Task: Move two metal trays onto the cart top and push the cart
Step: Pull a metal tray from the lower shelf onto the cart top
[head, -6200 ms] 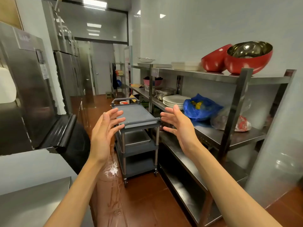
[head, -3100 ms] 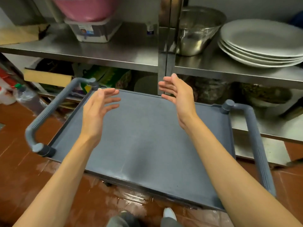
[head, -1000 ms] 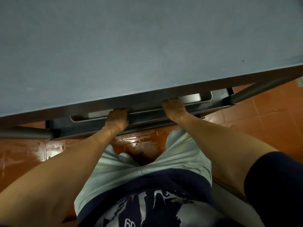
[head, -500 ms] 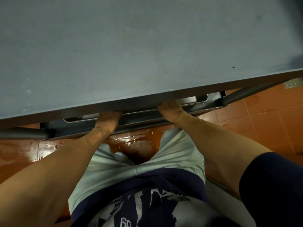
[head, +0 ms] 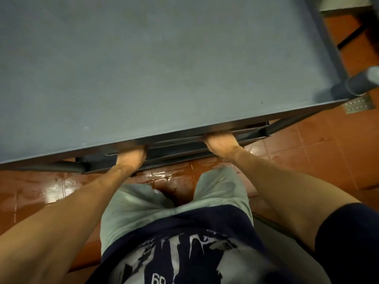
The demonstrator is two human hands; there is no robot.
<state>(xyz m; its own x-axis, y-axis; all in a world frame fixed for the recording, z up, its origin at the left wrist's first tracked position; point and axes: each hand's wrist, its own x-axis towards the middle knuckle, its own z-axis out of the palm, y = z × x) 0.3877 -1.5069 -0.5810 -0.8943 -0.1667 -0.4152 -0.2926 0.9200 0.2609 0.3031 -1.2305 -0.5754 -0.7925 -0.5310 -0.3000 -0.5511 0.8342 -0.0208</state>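
Note:
I look straight down on the grey cart top (head: 164, 64), which fills the upper view and is bare. Under its near edge, on the middle shelf, only a thin strip of a metal tray rim (head: 176, 141) shows. My left hand (head: 131, 158) and my right hand (head: 220, 141) both reach under the top, fingers curled over that near rim. The fingertips and the rest of the tray are hidden by the cart top.
The cart's round grey handle end (head: 363, 80) sticks out at the right. Wet red floor tiles (head: 307, 152) lie below. A cart leg (head: 61, 167) runs at the left. My legs and shirt fill the bottom.
The view has shifted so the cart's right handle and more floor show. Both hands stay on the tray rim under the top, and less of the tray's edge is visible than before.

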